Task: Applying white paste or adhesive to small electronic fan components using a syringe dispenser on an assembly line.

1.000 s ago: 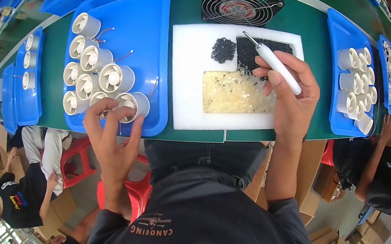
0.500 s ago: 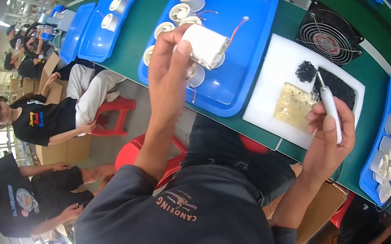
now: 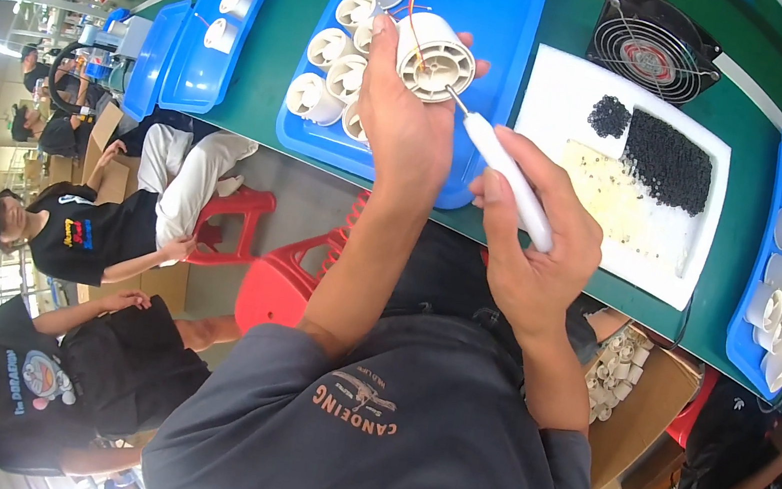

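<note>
My left hand (image 3: 408,131) is wrapped round a white cylindrical fan housing (image 3: 430,33), its spoked end turned toward me. Thin red and dark wires (image 3: 413,7) with a small white plug rise from that end. In my right hand (image 3: 544,232) is a white-handled screwdriver (image 3: 513,172), gripped like a pen. Its thin metal tip reaches the rim of the spoked end; whether a screw sits on it is too small to tell. Behind the held piece, several similar white housings (image 3: 314,98) stand in a blue tray (image 3: 496,17).
Small black screws (image 3: 667,159) fill a recess of a white foam block (image 3: 555,97), beside a yellowish pad (image 3: 610,201). A black fan (image 3: 652,51) lies behind it. Blue trays of housings are at the right (image 3: 745,343) and far left (image 3: 183,77). People sit to the left.
My right hand has brought the screwdriver left from the screws to the housing. My left hand has moved slightly right and turned the housing's spoked end toward me.
</note>
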A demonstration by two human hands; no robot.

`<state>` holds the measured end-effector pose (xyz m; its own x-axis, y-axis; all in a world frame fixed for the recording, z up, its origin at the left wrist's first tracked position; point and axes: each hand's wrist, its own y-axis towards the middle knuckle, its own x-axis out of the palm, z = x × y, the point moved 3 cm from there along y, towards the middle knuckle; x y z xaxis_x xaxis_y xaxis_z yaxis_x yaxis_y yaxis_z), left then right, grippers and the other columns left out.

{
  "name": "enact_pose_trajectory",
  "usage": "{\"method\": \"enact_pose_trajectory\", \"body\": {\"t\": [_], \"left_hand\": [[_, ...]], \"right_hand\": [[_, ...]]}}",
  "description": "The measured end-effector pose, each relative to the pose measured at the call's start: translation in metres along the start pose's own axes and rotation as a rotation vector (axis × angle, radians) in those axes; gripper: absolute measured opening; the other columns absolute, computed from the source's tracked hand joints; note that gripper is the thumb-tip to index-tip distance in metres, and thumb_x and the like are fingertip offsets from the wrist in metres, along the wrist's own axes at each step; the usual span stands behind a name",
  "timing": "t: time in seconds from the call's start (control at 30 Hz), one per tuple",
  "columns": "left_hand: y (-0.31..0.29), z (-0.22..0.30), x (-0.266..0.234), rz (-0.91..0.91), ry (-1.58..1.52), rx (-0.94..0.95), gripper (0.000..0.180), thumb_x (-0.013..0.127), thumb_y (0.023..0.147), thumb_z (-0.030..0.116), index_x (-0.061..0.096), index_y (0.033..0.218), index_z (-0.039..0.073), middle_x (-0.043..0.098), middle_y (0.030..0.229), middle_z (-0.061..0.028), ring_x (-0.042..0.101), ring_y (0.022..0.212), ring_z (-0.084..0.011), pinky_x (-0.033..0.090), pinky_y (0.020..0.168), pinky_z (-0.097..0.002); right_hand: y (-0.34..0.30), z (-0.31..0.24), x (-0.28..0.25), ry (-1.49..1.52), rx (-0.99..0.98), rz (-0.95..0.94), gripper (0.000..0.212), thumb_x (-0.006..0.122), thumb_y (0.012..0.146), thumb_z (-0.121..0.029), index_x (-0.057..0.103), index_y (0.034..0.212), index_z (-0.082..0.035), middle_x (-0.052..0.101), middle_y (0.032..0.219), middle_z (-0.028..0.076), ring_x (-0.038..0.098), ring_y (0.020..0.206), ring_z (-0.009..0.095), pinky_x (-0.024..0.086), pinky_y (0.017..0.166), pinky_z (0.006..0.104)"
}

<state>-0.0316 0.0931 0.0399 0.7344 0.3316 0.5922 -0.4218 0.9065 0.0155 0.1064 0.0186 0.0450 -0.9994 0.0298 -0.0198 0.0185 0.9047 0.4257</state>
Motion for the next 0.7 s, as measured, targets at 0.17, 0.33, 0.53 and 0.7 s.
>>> {"method": "enact_pose_trajectory", "body": {"t": [0.17, 0.33, 0.53, 0.7], "left_hand": [[0.000, -0.007, 0.000, 0.021, 0.047, 0.116, 0.039, 0.041, 0.108, 0.039, 0.050, 0.115, 0.002, 0.061, 0.101, -0.0136, 0.067, 0.094, -0.0254, 0.060, 0.074, -0.0441], [-0.002, -0.009, 0.003, 0.027, 0.069, 0.138, 0.039, 0.040, 0.108, 0.039, 0.049, 0.114, 0.001, 0.059, 0.102, -0.0140, 0.066, 0.094, -0.0258, 0.061, 0.073, -0.0441], [-0.005, -0.008, 0.005, 0.037, 0.209, 0.226, 0.038, 0.038, 0.109, 0.034, 0.053, 0.119, 0.001, 0.066, 0.101, -0.0134, 0.069, 0.092, -0.0257, 0.060, 0.073, -0.0415], [-0.003, -0.010, 0.006, 0.043, 0.137, 0.162, 0.039, 0.037, 0.109, 0.034, 0.053, 0.118, 0.000, 0.066, 0.099, -0.0154, 0.069, 0.088, -0.0257, 0.060, 0.074, -0.0412]], "right_hand": [[0.001, 0.007, 0.010, 0.014, 0.046, 0.089, 0.027, 0.070, 0.088, 0.001, 0.068, 0.115, 0.004, 0.072, 0.096, 0.017, 0.072, 0.079, 0.023, 0.054, 0.070, 0.0298], [0.002, 0.012, 0.009, -0.019, 0.039, 0.083, 0.026, 0.070, 0.089, -0.001, 0.068, 0.114, 0.004, 0.073, 0.097, 0.018, 0.073, 0.081, 0.026, 0.055, 0.071, 0.0316], [0.003, 0.014, 0.009, -0.025, 0.035, 0.077, 0.026, 0.070, 0.090, -0.003, 0.068, 0.114, 0.004, 0.073, 0.099, 0.019, 0.073, 0.082, 0.026, 0.056, 0.071, 0.0320], [0.005, 0.017, 0.011, -0.033, 0.047, 0.075, 0.025, 0.069, 0.090, -0.003, 0.068, 0.115, 0.003, 0.073, 0.098, 0.018, 0.073, 0.081, 0.026, 0.055, 0.071, 0.0316]]}}
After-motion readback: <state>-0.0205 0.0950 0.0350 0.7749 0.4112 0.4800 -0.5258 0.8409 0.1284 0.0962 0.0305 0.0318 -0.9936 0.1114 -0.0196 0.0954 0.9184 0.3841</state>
